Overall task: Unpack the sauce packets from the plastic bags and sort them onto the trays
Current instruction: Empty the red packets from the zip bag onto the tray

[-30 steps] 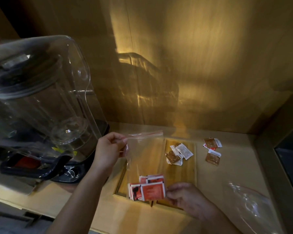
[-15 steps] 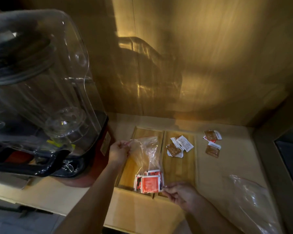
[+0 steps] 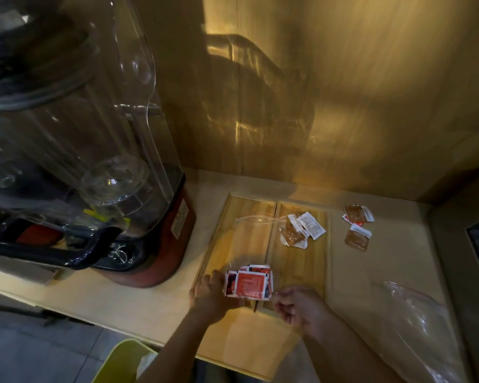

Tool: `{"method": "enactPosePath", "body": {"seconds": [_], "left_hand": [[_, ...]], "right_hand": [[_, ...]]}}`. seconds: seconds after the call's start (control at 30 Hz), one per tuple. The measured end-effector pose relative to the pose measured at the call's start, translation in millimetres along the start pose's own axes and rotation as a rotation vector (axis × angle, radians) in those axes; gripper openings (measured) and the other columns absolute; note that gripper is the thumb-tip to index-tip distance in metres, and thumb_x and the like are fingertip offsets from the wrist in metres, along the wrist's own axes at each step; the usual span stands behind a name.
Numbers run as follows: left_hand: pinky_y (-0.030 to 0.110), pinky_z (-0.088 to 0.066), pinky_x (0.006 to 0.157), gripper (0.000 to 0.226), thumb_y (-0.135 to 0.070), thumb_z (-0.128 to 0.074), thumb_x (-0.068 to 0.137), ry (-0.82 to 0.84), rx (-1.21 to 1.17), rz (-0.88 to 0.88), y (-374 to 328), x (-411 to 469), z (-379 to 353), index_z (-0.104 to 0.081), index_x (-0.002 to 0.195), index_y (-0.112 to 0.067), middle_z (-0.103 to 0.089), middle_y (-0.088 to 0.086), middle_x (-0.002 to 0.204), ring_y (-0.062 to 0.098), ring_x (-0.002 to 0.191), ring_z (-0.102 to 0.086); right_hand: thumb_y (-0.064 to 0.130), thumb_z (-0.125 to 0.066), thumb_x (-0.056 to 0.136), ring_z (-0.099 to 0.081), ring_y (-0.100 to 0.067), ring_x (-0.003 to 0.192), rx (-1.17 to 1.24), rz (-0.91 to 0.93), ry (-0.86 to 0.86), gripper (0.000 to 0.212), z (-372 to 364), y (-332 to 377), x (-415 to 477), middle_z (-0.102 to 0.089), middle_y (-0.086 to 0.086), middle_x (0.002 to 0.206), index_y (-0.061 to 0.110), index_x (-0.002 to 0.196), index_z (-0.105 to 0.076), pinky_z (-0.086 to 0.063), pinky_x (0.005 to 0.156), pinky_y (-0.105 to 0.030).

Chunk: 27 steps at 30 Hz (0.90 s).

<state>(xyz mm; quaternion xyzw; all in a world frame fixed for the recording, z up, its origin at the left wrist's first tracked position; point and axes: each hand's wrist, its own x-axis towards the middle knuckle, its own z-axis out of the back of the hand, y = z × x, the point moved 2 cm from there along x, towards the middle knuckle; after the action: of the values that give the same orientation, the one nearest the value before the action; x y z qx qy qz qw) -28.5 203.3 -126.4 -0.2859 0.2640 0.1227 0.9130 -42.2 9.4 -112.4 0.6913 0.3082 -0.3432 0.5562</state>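
Head view shows the left hand (image 3: 209,293) and right hand (image 3: 296,305) both pinching the clear bag (image 3: 249,239) around the red packets (image 3: 248,283) over the left tray (image 3: 241,217) — mid-unpacking, it seems — so next the packets likely need sliding out.

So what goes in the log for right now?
step: unbagging red packets | left hand: gripping stack | right hand: pinching bag edge | brown packets: on right tray | empty bag: counter right
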Motion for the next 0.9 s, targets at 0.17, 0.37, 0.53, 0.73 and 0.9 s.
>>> {"method": "enactPosePath", "body": {"seconds": [0.17, 0.37, 0.53, 0.73, 0.9], "left_hand": [[0.033, -0.026, 0.083, 0.015, -0.027, -0.063, 0.078, -0.269, -0.020, 0.021, -8, -9, 4, -0.063, 0.092, -0.028, -0.072, -0.003, 0.100, 0.018, 0.105, -0.062], [0.042, -0.051, 0.084, 0.011, -0.016, -0.053, 0.078, -0.289, -0.294, 0.004, -8, -13, 11, -0.059, 0.070, -0.019, -0.073, 0.009, 0.087, 0.027, 0.088, -0.068], [0.040, -0.053, 0.065, 0.011, -0.004, -0.050, 0.088, -0.352, -0.644, 0.040, -10, -20, 24, -0.054, 0.079, -0.009, -0.064, 0.010, 0.077, 0.028, 0.073, -0.065], [0.038, -0.053, 0.061, 0.015, 0.008, -0.052, 0.081, -0.090, -0.856, 0.240, 9, -29, 15, -0.051, 0.081, -0.008, -0.064, 0.017, 0.072, 0.026, 0.066, -0.062], [0.041, -0.056, 0.073, 0.017, -0.022, -0.057, 0.086, 0.126, -1.152, 0.330, -2, -34, 27, -0.068, 0.089, -0.009, -0.069, 0.012, 0.076, 0.026, 0.081, -0.065]], "right_hand": [[-0.012, -0.050, 0.083, -0.049, -0.016, 0.050, 0.032, -0.018, 0.034, 0.020, -5, 5, 1, -0.056, -0.008, 0.050, 0.004, 0.073, -0.055, -0.033, 0.046, -0.021], [-0.013, -0.051, 0.082, -0.050, -0.014, 0.051, 0.065, 0.007, 0.060, 0.019, -11, 18, -1, -0.057, -0.005, 0.048, 0.005, 0.075, -0.054, -0.040, 0.038, -0.016], [-0.014, -0.051, 0.079, -0.052, -0.011, 0.038, 0.036, 0.132, 0.129, 0.021, -17, 36, -12, -0.057, -0.004, 0.043, 0.003, 0.068, -0.058, -0.039, 0.039, -0.018], [-0.004, -0.054, 0.083, -0.046, -0.018, 0.044, -0.079, 0.039, 0.128, 0.019, -18, 15, -13, -0.050, -0.012, 0.055, 0.004, 0.065, -0.054, -0.031, 0.047, -0.021], [0.044, -0.060, 0.082, -0.055, -0.017, 0.051, -0.183, -0.064, 0.122, 0.037, -21, 15, -12, -0.060, -0.008, 0.066, 0.007, 0.081, -0.060, -0.041, 0.043, -0.020]]}}
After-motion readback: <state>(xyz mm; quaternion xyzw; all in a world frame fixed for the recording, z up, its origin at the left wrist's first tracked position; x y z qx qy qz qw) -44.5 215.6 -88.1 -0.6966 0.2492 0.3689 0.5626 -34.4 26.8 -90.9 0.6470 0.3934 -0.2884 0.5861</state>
